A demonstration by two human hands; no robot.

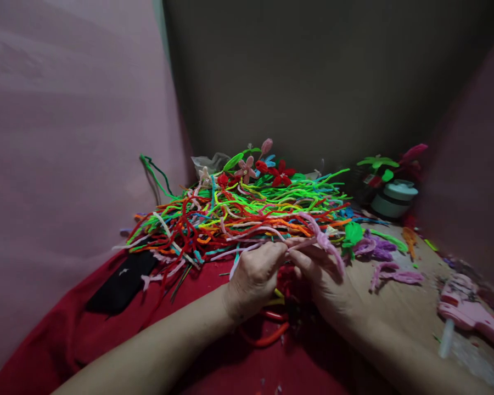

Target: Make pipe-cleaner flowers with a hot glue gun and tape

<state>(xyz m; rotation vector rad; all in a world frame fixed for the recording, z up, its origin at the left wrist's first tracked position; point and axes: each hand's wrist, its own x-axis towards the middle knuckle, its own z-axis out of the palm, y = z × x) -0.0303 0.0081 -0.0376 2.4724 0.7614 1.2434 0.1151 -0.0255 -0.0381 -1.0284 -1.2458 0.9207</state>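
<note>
My left hand (255, 277) and my right hand (323, 277) meet in the middle, fingers pinched together on a pink pipe cleaner (327, 241) that bends over the right hand. Just behind them lies a big heap of coloured pipe cleaners (247, 211): green, orange, red, pink and blue. Finished pipe-cleaner flowers (271, 170), red and pink, sit on the far side of the heap. Red pipe-cleaner pieces (267, 334) lie under my wrists on the red cloth (57, 340).
A pink glue gun (471, 315) lies at the right on the wooden surface (407, 307). Purple pipe-cleaner bits (379, 249) and green pieces lie to the right of my hands. A white jar (395, 198) with green leaves stands back right. A black object (121, 282) rests on the cloth at left. Pink walls close in both sides.
</note>
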